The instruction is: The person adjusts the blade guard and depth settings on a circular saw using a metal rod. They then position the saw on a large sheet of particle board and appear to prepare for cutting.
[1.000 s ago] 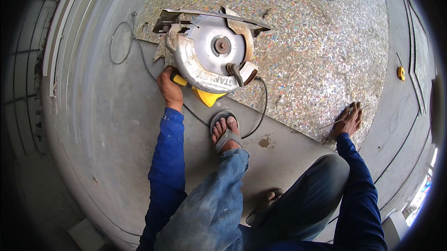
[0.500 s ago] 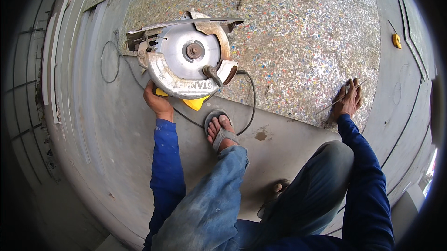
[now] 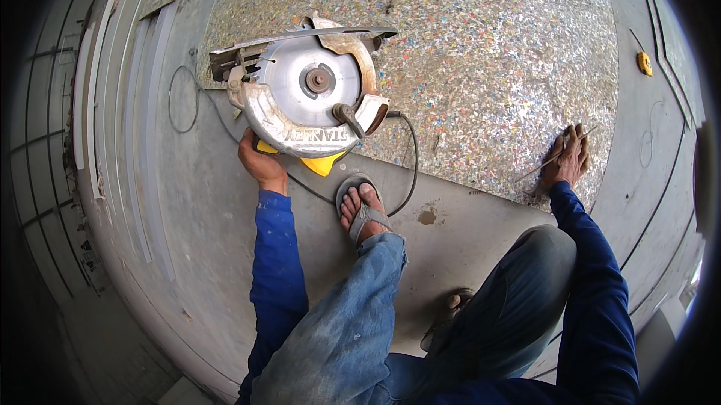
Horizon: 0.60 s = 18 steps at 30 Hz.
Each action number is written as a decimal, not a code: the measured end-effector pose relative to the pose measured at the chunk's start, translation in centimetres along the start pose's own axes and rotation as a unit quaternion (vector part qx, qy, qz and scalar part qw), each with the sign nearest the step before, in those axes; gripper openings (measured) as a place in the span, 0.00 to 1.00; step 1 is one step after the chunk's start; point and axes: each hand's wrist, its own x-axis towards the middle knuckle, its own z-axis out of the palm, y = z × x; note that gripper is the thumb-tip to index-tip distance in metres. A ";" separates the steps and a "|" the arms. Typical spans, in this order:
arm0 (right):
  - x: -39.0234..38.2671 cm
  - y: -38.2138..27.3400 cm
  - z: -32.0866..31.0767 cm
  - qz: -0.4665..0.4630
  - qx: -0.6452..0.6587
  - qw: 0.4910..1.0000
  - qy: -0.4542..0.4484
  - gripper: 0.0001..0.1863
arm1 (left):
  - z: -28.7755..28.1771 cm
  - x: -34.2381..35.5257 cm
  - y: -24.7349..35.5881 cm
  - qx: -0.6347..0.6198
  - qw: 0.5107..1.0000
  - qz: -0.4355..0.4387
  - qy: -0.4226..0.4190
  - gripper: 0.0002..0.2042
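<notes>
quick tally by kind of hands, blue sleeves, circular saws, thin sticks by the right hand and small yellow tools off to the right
Hands: 2, left hand and right hand
Blue sleeves: 2, left sleeve and right sleeve
Circular saw: 1
Thin stick: 1
Small yellow tool: 1
Total: 7

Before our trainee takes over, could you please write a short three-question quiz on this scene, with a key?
1. Which tool does the left hand grip?
2. True or false: the right hand rests on the speckled board.
3. What is worn on the left foot?
(a) a boot
(b) a flip-flop
(c) nothing

Key:
1. A circular saw.
2. True.
3. (b)
</notes>
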 end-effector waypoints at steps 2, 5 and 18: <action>0.0 -0.3 0.0 -0.002 0.006 1.000 0.002 0.26 | -0.6 0.3 -0.1 0.005 1.000 -0.001 -0.004 0.22; -0.1 -0.2 0.1 -0.003 0.008 1.000 0.005 0.26 | -0.9 0.3 -0.3 -0.007 1.000 -0.016 -0.004 0.21; -0.1 0.2 0.5 -0.002 -0.002 1.000 0.004 0.26 | -0.3 0.2 -0.5 -0.017 0.999 -0.005 0.036 0.23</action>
